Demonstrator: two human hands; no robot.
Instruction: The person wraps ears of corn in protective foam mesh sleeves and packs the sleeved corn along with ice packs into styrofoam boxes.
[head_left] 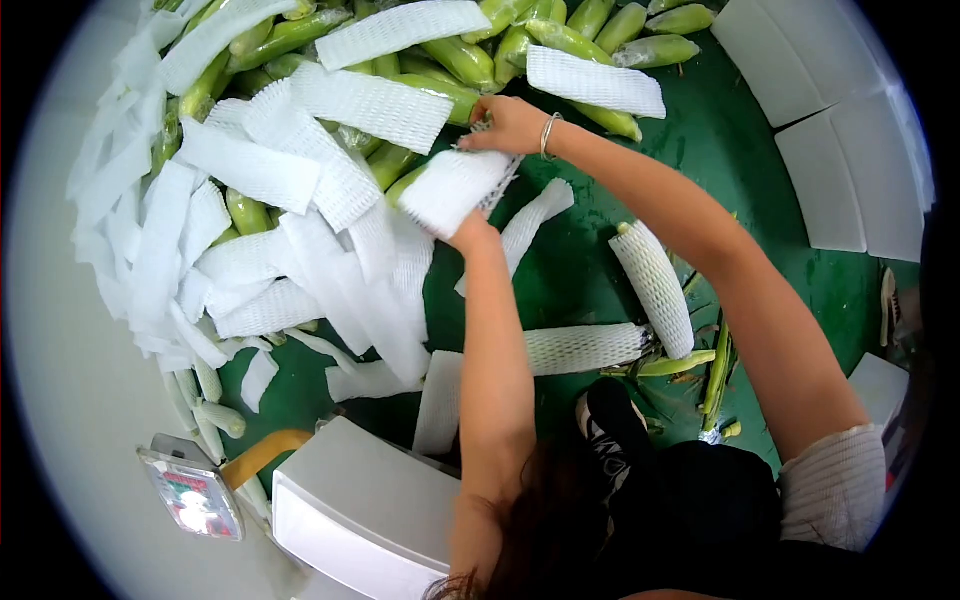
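A white foam net sleeve [456, 190] is held between my two hands, above the edge of the pile. My left hand [474, 232] grips it from below, and its fingers are mostly hidden behind the foam. With closed fingers, my right hand [505, 127] has hold of the sleeve's upper right end. A dark, mesh-like strip shows along that side; I cannot make out what it is. Close by lie long green vegetables [460, 60], some wrapped in clear film, with many loose foam net sleeves [265, 165] over them.
On the green floor [590, 270] lie two vegetables in foam nets, one upright-angled [655, 290] and one sideways [585, 348], beside green stalks [716, 380]. White boxes [820, 170] line the right. A pale box [365, 490] and a scale-like display [192, 497] stand lower left.
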